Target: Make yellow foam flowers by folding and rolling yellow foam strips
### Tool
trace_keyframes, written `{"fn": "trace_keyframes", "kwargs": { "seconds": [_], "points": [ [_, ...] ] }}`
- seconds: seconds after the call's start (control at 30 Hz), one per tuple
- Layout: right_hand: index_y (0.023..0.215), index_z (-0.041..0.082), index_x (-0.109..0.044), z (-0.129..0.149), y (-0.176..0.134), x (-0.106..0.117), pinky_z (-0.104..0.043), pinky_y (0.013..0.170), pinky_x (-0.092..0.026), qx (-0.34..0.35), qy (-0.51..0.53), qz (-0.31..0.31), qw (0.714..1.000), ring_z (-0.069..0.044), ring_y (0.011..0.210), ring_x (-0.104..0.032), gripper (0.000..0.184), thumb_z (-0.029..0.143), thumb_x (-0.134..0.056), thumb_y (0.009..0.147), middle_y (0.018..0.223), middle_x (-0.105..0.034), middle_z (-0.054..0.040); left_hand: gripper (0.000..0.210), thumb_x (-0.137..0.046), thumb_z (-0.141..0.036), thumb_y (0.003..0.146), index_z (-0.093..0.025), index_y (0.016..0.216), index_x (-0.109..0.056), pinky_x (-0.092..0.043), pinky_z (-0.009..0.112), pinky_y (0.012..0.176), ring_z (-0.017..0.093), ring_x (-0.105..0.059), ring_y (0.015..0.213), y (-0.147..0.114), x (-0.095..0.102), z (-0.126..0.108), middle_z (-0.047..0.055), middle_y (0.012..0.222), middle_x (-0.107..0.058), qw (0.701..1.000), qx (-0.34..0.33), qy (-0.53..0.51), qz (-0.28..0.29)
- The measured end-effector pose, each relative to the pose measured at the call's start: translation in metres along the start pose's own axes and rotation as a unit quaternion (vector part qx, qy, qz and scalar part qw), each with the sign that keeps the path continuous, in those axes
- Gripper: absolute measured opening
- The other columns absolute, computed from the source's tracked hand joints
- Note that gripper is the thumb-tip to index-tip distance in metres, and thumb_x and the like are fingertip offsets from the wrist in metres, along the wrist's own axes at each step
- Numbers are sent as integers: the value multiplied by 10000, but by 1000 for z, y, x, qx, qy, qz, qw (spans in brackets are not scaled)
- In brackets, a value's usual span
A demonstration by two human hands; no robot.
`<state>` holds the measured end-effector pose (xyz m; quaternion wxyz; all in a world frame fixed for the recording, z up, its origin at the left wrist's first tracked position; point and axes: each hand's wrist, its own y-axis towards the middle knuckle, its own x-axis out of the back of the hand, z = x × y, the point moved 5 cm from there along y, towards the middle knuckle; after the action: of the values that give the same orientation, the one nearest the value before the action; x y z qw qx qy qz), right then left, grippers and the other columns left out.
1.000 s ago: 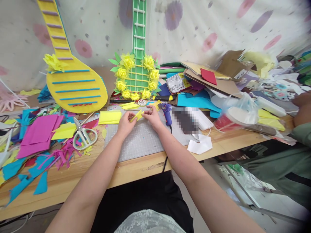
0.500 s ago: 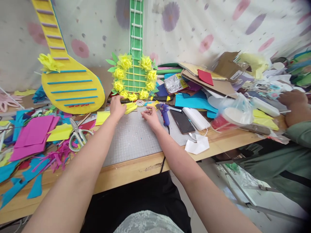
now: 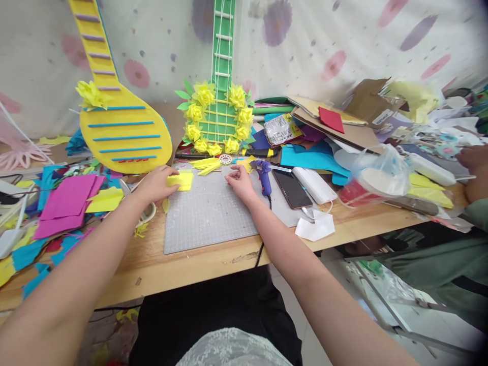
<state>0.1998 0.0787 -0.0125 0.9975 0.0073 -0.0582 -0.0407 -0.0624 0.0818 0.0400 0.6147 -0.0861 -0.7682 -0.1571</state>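
In the head view my left hand [image 3: 157,184] is closed on the edge of a stack of yellow paper [image 3: 183,180] at the left of the grey cutting mat [image 3: 208,218]. My right hand [image 3: 241,184] is over the mat with fingers loosely bent and apart, and nothing shows in them. Just right of it lies a blue glue gun [image 3: 263,178]. Cut yellow strips [image 3: 206,165] lie between the hands, near a white tape spool [image 3: 225,159]. Scissors [image 3: 147,213] are partly hidden under my left forearm.
Behind the mat stand a green paper guitar [image 3: 219,119] with yellow flowers and a yellow paper lute [image 3: 124,132]. A phone [image 3: 292,188], a power bank [image 3: 313,184] and a bagged red cup [image 3: 366,188] are rightward. Magenta paper [image 3: 66,203] lies left. Another person's hand [image 3: 475,157] is far right.
My left hand has moved left and nearer, from the yellow strips to the yellow paper stack. The strips now lie on the mat. My right hand stays beside the glue gun.
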Motion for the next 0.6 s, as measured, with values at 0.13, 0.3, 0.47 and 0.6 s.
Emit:
{"fn": "trace_keyframes", "kwargs": {
  "seconds": [0.13, 0.3, 0.47, 0.6],
  "points": [
    [1006, 218, -432, 3, -3, 1, -266, 639, -441, -1, 5, 1, 1000, -99, 620, -530, 348, 228, -564, 684, 731, -516, 55, 359, -551, -306, 669, -213, 1012, -605, -449, 359, 847, 278, -570, 1027, -2, -3, -11, 94, 1070, -607, 998, -6, 57, 21],
    [994, 226, -425, 1, -3, 2, -254, 612, -430, -6, 4, -2, 1000, -88, 583, -519, 336, 227, -555, 685, 722, -513, 67, 218, -512, -243, 697, -221, 876, -633, -455, 354, 763, 287, -583, 974, 0, -11, -16, 96, 982, -628, 997, 25, 75, 9],
    [1000, 229, -426, -2, -1, 2, -261, 618, -429, -5, 1, -5, 1000, -89, 574, -515, 341, 242, -554, 684, 729, -516, 64, 127, -487, -273, 771, -220, 790, -601, -443, 361, 776, 270, -582, 926, -3, 8, -7, 88, 909, -637, 975, 151, -7, -160],
    [1037, 226, -433, -2, 1, 2, -276, 647, -440, 1, -7, -3, 1000, -104, 620, -522, 377, 210, -526, 672, 776, -539, 38, 168, -442, -285, 831, -201, 873, -581, -405, 390, 876, 266, -540, 1000, -10, 29, -24, 100, 975, -620, 931, 182, -42, -314]
  ]
}}
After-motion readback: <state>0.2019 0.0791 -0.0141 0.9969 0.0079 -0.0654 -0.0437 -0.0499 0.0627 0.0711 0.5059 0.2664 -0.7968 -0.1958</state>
